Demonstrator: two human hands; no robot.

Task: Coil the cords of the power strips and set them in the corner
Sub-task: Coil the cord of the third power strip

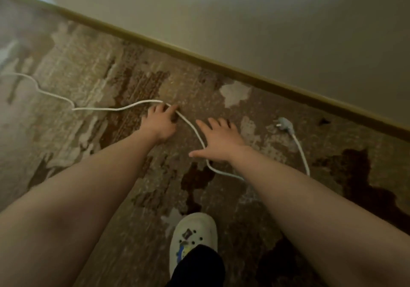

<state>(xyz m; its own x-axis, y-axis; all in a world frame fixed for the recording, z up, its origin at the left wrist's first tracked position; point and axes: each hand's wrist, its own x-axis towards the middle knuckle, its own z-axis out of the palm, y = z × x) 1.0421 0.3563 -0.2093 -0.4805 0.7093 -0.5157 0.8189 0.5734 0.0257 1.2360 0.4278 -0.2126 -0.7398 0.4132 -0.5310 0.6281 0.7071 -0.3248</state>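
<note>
A long white cord (pixel 99 109) snakes across the patterned carpet from the far left to a grey plug (pixel 285 124) lying near the wall on the right. My left hand (pixel 160 121) reaches down to the cord's bend, its fingers curled at the cord where it peaks. My right hand (pixel 218 141) hovers with fingers spread flat just above the cord, which runs under the palm. The power strip itself is out of view.
A worn brown and beige carpet (pixel 133 65) covers the floor. A dark baseboard (pixel 244 73) and pale wall (pixel 266 20) run diagonally behind. My white clog (pixel 195 235) and a dark trouser leg stand at the bottom centre.
</note>
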